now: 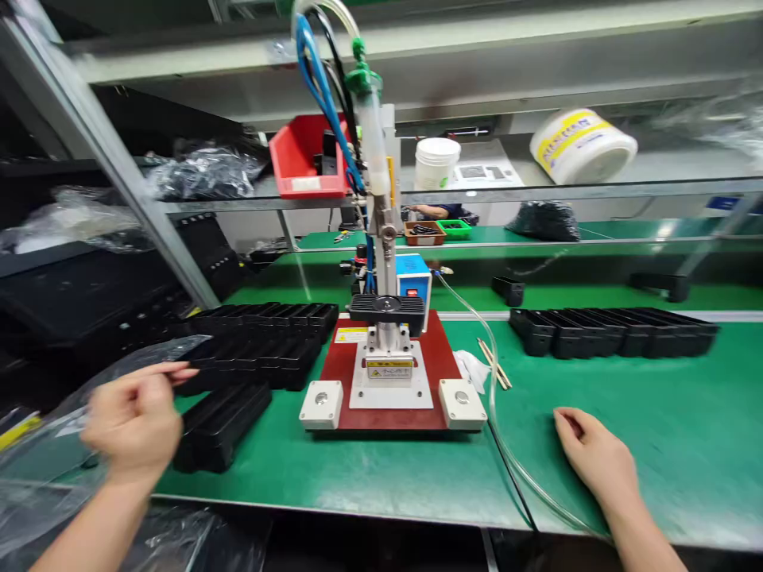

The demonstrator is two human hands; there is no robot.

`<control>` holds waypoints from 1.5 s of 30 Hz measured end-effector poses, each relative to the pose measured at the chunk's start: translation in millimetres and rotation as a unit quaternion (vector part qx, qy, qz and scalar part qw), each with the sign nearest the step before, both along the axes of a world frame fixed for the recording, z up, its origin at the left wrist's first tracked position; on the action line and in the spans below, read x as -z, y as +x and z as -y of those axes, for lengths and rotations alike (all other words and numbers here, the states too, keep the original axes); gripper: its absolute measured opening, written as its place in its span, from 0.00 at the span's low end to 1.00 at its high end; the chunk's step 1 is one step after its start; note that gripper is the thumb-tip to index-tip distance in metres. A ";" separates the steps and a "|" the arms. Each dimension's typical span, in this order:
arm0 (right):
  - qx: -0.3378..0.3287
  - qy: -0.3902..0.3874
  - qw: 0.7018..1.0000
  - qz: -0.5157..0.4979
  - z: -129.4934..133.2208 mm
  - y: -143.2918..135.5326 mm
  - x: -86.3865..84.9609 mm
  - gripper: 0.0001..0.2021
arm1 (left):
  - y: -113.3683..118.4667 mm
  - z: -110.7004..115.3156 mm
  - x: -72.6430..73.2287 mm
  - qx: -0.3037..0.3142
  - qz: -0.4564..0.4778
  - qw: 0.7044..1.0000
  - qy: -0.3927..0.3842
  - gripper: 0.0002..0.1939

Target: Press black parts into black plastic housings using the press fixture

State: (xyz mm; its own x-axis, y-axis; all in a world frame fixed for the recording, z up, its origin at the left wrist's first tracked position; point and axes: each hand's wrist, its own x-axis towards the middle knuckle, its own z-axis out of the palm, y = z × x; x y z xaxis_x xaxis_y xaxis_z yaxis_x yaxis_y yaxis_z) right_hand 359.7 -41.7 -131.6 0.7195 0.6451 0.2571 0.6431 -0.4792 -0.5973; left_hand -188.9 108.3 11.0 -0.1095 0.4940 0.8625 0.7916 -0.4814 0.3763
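My left hand [134, 425], a little blurred, is raised at the left beside the black plastic housings [223, 421]. Its forefinger points towards them while the other fingers bend in, and I see nothing held. On the green bench at the right rests my right hand [596, 457], fingers curled and closed, with nothing visible in it. Between the hands stands a bench press [390, 373] on a red base. A black ribbed part [386, 308] sits across its fixture, below the clear syringe barrel [374, 143].
Two white button boxes [320, 405] flank the press front. Another row of black housings [613, 332] stands at the back right. A clear hose [494, 397] crosses the bench near wooden sticks [494, 364]. Overhead, a shelf holds a red bin [307, 155] and a white tub [581, 147].
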 end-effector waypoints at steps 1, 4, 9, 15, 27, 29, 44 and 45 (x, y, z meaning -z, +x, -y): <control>0.002 -0.008 1.000 -0.003 -1.1 3.5 2.2 0.22 | 11.5 0.9 0.8 0.025 0.033 0.998 0.053 0.13; 0.004 -0.019 1.000 -0.014 -3.4 11.3 8.3 0.23 | 70.0 -4.2 -6.0 0.215 -0.085 0.971 0.064 0.07; 0.002 -0.024 0.999 -0.038 -2.5 12.6 9.4 0.24 | 164.5 -21.5 -37.5 0.278 -0.281 0.914 0.089 0.07; -0.009 -0.004 0.999 -0.037 -2.2 12.5 13.3 0.23 | 209.2 -43.3 -55.3 0.180 -0.347 0.921 0.002 0.13; -0.011 -0.021 0.999 -0.030 -0.8 9.0 14.6 0.25 | 198.1 -42.6 -23.6 0.223 -0.337 0.900 0.161 0.18; -0.007 -0.025 0.999 -0.033 -0.6 9.8 14.8 0.26 | 199.3 -42.1 -21.6 0.211 -0.345 0.903 0.149 0.18; 0.000 -0.036 0.999 -0.040 -1.8 13.9 17.0 0.27 | 201.9 -42.0 -26.4 0.206 -0.314 0.922 0.093 0.16; 0.000 -0.035 0.999 -0.041 -1.9 13.6 16.6 0.28 | 201.5 -42.1 -26.1 0.205 -0.319 0.921 0.091 0.16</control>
